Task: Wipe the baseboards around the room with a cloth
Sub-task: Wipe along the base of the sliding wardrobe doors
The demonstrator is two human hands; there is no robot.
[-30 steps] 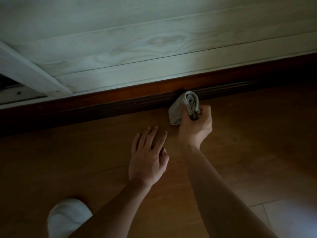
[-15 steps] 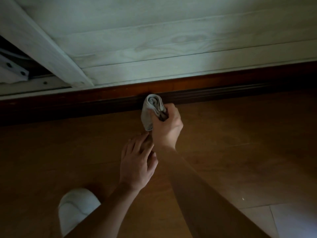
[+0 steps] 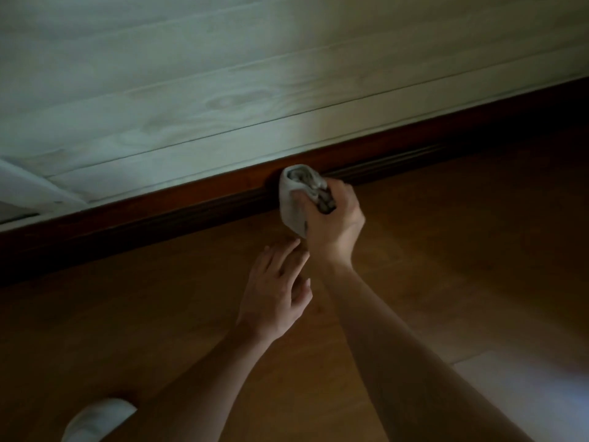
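Nearest, btm-left corner: toe of a white slipper (image 3: 98, 417) on the wood floor (image 3: 462, 256), partly cut off by the frame edge. Both bare forearms run up from the btm edge, the left from beside the slipper, the right from btm right. A paler strip of flooring (image 3: 526, 390) lies at btm right next to the right forearm, w/ a seam dividing it from the brown boards.

Mid-frame: left hand (image 3: 274, 291) is palm-down on the floor, fingers straight & a bit spread, holding nothing, tips pointing toward the wall. It sits just beside the right wrist, on its left; can't tell if they touch, light is dim.

Just past it: right hand (image 3: 336, 223) is curled in a fist round a bunched grey-white cloth (image 3: 294, 193), folds of fabric showing btwn thumb & fingers. Cloth sticks out fwd & left of the fist, w/ a flap hanging down along the fist's left side.

Far end of the cloth presses against the dark reddish-brown baseboard (image 3: 159, 218), at its grooved moulding. Baseboard crosses the view diagonally, lower at left, higher at right, right end lost in shadow.

Beyond: pale plank wall (image 3: 223, 90) w/ wood grain & horizontal seams; at far left a white frame piece (image 3: 28, 189) angles off it.
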